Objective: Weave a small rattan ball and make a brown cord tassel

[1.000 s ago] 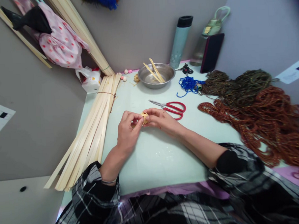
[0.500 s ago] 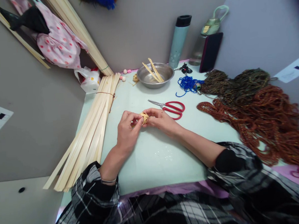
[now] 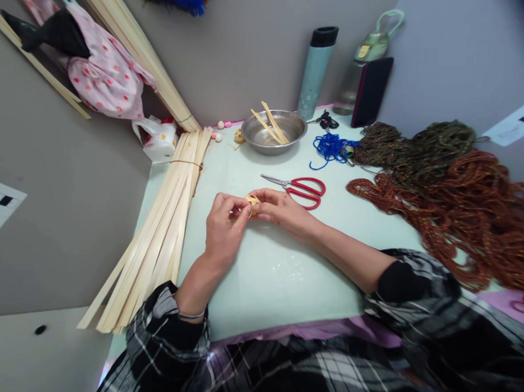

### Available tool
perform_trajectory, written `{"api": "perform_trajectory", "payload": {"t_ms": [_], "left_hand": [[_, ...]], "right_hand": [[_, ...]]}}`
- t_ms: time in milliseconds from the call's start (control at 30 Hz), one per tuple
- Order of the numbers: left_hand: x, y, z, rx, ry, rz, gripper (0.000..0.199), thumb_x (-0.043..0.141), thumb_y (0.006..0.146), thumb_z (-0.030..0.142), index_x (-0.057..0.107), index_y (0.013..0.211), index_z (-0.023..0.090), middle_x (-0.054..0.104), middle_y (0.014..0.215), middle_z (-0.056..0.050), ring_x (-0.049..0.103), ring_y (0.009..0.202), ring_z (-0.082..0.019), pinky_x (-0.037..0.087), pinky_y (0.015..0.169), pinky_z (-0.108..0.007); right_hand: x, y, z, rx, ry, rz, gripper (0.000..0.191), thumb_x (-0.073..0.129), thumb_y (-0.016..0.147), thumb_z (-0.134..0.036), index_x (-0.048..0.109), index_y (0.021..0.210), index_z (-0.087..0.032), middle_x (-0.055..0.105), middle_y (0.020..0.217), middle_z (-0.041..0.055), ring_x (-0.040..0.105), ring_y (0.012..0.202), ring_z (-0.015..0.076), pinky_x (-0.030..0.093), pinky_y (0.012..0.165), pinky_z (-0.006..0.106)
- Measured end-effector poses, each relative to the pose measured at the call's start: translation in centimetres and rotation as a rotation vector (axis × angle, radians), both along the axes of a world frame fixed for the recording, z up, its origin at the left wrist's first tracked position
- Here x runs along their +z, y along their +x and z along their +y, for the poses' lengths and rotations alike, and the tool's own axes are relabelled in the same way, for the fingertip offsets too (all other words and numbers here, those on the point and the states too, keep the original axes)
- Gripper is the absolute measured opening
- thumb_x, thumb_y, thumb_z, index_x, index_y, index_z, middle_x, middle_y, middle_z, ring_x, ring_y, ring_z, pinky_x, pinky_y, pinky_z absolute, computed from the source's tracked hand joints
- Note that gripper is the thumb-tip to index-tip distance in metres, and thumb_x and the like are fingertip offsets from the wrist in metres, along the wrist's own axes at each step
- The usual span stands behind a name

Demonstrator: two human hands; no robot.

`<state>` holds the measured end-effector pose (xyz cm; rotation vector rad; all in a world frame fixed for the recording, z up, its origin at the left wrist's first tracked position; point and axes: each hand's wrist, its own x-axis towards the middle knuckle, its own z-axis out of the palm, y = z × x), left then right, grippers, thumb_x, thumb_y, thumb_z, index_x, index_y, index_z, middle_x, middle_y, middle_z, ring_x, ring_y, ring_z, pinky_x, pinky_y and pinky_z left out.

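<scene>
Between my two hands, over the middle of the pale green table (image 3: 267, 284), is a small woven ball (image 3: 253, 202) of straw-coloured strips. My left hand (image 3: 225, 222) pinches it from the left with thumb and fingertips. From the other side my right hand (image 3: 283, 209) grips it, fingers curled behind and thumb in front. Fingers cover much of the ball. Red-handled scissors (image 3: 304, 192) lie just beyond my right hand, their blades pointing left. Farther back stands a metal bowl (image 3: 275, 146) with pale strips leaning in it.
A tied bundle of flat wooden strips (image 3: 157, 226) lies along the left side. Brown cord (image 3: 480, 206), dark green cord (image 3: 427, 144) and blue cord (image 3: 330, 148) are heaped at right. A tumbler (image 3: 317, 74), a clear bottle (image 3: 348, 90) and a phone (image 3: 371, 91) stand behind.
Both hands stay in nearly the same place on the ball. My right fingers have shifted slightly over it, and the whole view has moved a little.
</scene>
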<state>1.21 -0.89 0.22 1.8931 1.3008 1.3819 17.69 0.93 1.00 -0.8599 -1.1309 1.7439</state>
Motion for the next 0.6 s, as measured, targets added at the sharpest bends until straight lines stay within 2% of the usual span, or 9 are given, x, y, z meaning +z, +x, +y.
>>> {"api": "perform_trajectory", "payload": {"t_ms": [133, 367, 600], "left_hand": [[-0.1, 0.0, 0.0, -0.002, 0.006, 0.007, 0.006, 0.068, 0.089, 0.017, 0.067, 0.085, 0.020, 0.058, 0.087, 0.000, 0.060, 0.079, -0.012, 0.053, 0.068, -0.025], [-0.1, -0.1, 0.1, 0.007, 0.001, 0.017, 0.005, 0.068, 0.089, 0.016, 0.067, 0.086, 0.020, 0.058, 0.088, -0.001, 0.060, 0.079, -0.013, 0.054, 0.069, -0.026], [-0.1, 0.0, 0.1, 0.011, -0.014, 0.014, 0.005, 0.067, 0.089, 0.016, 0.067, 0.086, 0.020, 0.058, 0.089, -0.001, 0.060, 0.080, -0.012, 0.054, 0.070, -0.026]], "right_hand": [[-0.5, 0.0, 0.2, -0.007, 0.020, 0.005, 0.023, 0.078, 0.078, -0.027, 0.066, 0.096, -0.020, 0.067, 0.098, 0.0026, 0.067, 0.094, 0.0175, 0.054, 0.100, 0.042], [-1.4, 0.3, 0.5, 0.028, 0.075, -0.003, 0.027, 0.079, 0.080, -0.033, 0.068, 0.102, -0.021, 0.067, 0.106, 0.0052, 0.068, 0.095, 0.0194, 0.052, 0.101, 0.044], [-1.3, 0.4, 0.5, 0.027, 0.087, -0.043, 0.032, 0.081, 0.077, -0.035, 0.068, 0.102, -0.020, 0.069, 0.107, 0.0062, 0.067, 0.097, 0.0212, 0.053, 0.101, 0.045]]}}
